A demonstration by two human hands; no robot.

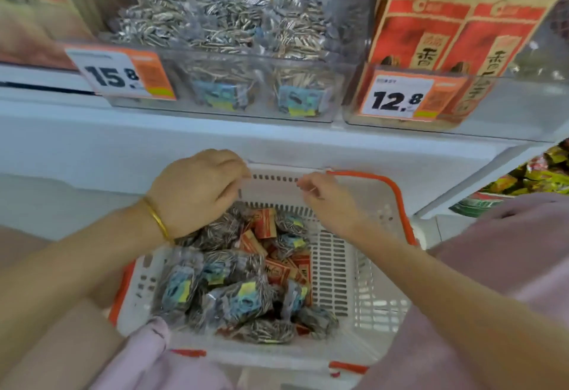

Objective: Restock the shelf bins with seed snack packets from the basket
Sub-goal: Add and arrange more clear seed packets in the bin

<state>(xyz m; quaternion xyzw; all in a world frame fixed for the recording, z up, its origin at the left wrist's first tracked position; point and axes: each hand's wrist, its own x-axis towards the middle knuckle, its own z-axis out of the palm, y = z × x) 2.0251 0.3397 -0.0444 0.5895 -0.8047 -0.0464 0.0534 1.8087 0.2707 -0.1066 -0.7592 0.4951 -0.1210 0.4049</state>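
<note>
1. The basket looks like matt white plastic with slotted walls; its handle is smooth orange plastic.
2. The seed packets in the basket are clear, crinkled film with a glossy sheen.
3. The small red packs among them look like matt paper or card.
4. The left shelf bin is transparent, glossy plastic, as is the right shelf bin.
5. The tall bags in the right bin look like rough brown kraft paper printed red.
6. The price tags appear to be smooth printed paper.
7. The shelf has a smooth, pale, painted-looking finish.
8. The bangle on the left wrist is shiny yellow metal.
9. The sleeve is soft, matt pink cloth.
</note>
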